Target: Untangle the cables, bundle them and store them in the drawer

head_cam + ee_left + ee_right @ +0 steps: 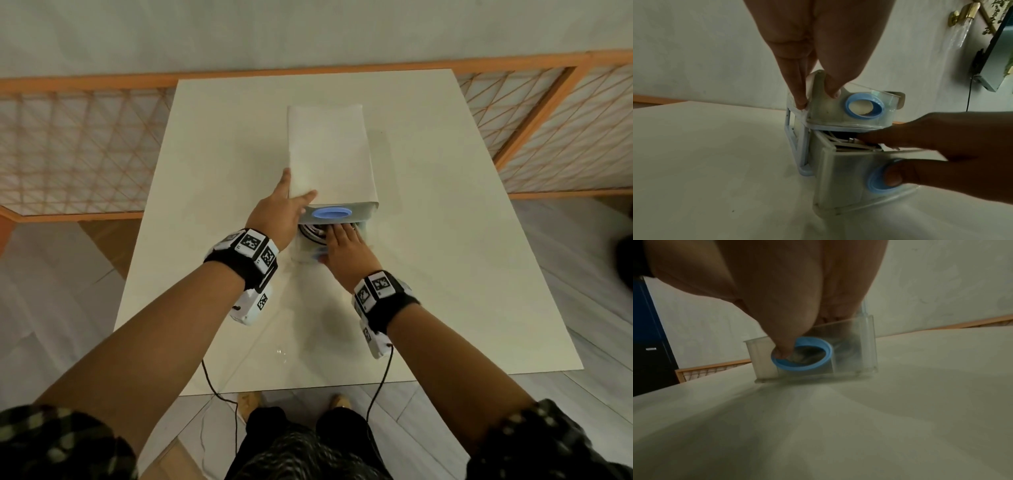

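A small white drawer unit stands in the middle of the table. Its upper drawer, with a blue ring handle, is pushed in. The lower drawer is pulled out partway and holds coiled white cables. My left hand grips the unit's front left corner, thumb on top and fingers down the side. My right hand pinches the lower drawer's front: its thumb sits in the blue ring and its fingers reach over the rim onto the cables.
The white table carries only the drawer unit. An orange lattice screen runs along the far side and both far corners. Thin black wires hang from my wrist cameras past the table's near edge.
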`<action>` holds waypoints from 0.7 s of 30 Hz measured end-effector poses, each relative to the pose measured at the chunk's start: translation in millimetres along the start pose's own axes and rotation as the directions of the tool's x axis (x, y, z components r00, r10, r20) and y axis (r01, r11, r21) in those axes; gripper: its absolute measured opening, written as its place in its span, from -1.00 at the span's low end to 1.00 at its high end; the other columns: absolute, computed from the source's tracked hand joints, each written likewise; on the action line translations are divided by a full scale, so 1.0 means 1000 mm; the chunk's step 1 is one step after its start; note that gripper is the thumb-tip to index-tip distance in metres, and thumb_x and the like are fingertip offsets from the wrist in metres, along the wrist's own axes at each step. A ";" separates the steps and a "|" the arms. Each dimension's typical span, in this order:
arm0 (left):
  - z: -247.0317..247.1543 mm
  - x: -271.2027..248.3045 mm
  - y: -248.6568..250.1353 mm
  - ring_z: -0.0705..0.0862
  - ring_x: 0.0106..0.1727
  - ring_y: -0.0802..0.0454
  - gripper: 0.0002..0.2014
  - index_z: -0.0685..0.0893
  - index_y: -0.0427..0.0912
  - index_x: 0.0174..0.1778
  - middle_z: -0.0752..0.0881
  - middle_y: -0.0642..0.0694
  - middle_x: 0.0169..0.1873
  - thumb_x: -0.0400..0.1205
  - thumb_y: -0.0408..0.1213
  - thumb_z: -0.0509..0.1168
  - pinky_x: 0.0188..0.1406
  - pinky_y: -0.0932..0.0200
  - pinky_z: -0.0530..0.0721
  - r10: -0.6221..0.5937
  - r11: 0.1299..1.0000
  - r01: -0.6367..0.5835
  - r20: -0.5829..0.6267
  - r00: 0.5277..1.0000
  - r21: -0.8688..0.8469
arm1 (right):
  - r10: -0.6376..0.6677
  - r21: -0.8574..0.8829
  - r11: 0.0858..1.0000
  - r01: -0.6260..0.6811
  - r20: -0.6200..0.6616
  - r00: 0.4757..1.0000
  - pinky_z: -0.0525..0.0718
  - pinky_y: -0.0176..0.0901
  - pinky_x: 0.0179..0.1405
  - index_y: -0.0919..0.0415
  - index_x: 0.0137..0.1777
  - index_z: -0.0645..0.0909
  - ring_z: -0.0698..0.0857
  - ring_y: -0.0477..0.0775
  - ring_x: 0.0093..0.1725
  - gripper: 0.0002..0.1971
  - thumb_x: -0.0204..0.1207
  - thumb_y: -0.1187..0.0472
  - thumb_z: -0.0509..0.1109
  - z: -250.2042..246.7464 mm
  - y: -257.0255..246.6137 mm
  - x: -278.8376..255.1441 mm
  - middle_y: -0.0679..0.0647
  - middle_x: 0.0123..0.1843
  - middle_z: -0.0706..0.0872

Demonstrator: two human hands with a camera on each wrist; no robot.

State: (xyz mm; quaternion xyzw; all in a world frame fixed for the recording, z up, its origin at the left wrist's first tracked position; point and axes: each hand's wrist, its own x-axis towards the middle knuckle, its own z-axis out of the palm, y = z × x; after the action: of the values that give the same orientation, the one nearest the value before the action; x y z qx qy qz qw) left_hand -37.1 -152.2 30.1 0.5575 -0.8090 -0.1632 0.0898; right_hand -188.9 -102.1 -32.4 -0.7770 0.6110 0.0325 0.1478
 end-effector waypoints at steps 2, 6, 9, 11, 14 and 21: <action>0.001 0.000 0.000 0.64 0.30 -0.17 -0.55 0.42 0.09 0.52 -0.04 -0.18 0.68 0.72 -0.35 0.10 0.31 0.14 0.50 -0.004 1.000 0.004 -0.014 1.000 0.005 | -0.045 0.046 0.998 0.052 -0.130 0.991 0.21 0.17 0.61 0.44 0.55 0.19 0.28 0.37 0.57 -0.42 0.62 0.16 0.20 0.003 -0.001 -0.021 0.41 0.55 0.33; 0.006 0.001 -0.003 0.62 0.29 -0.29 -0.57 0.44 0.10 0.51 -0.03 -0.19 0.68 0.72 -0.32 0.11 0.31 0.06 0.51 -0.011 1.000 0.011 -0.024 1.000 -0.004 | -0.057 0.231 0.965 0.123 -0.271 0.961 0.73 0.02 -0.10 0.42 0.16 0.62 0.72 0.35 -0.03 -0.69 0.46 0.32 0.26 0.021 -0.009 -0.074 0.32 -0.02 0.75; 0.008 0.003 -0.005 0.57 0.36 -0.33 -0.58 0.46 0.07 0.50 -0.01 -0.21 0.68 0.72 -0.31 0.11 0.37 0.04 0.48 -0.003 1.000 0.003 -0.023 1.000 -0.020 | -0.005 0.344 0.938 0.045 -0.114 0.993 0.52 0.01 0.30 0.43 0.43 0.42 0.57 0.35 0.32 -0.59 0.57 0.40 0.17 0.018 -0.011 -0.072 0.37 0.34 0.58; 0.006 0.004 -0.005 0.55 0.39 -0.30 -0.57 0.46 0.07 0.50 -0.01 -0.21 0.68 0.71 -0.33 0.12 0.40 0.07 0.45 -0.003 1.000 0.003 -0.014 1.000 -0.007 | 0.012 0.396 0.917 0.047 -0.144 0.989 0.39 -0.11 0.41 0.33 0.46 0.41 0.51 0.27 0.42 -0.54 0.55 0.46 0.15 0.007 -0.009 -0.056 0.30 0.46 0.50; 0.003 0.004 -0.004 0.56 0.40 -0.21 -0.56 0.46 0.08 0.50 -0.02 -0.18 0.68 0.71 -0.35 0.13 0.41 0.13 0.42 0.004 1.000 -0.004 0.009 1.000 0.001 | 0.079 0.386 0.922 -0.040 -0.087 0.993 0.44 -0.07 0.36 0.29 0.49 0.35 0.54 0.30 0.37 -0.52 0.55 0.44 0.15 -0.005 -0.006 -0.029 0.31 0.47 0.48; -0.001 0.004 -0.002 0.57 0.39 -0.13 -0.55 0.43 0.09 0.51 -0.05 -0.15 0.69 0.72 -0.35 0.11 0.40 0.17 0.41 -0.012 1.000 0.012 0.020 1.000 -0.006 | 0.098 0.330 0.939 -0.093 0.001 0.995 0.48 0.03 0.35 0.37 0.54 0.21 0.52 0.34 0.37 -0.48 0.58 0.38 0.18 -0.006 -0.003 -0.007 0.35 0.50 0.41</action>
State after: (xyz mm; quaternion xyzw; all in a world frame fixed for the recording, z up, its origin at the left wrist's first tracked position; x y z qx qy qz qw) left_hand -36.9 -156.8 29.8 0.5604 -0.8059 -0.1720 0.0826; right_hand -188.5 -96.2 -24.4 -0.7112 0.6457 -0.0688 0.2693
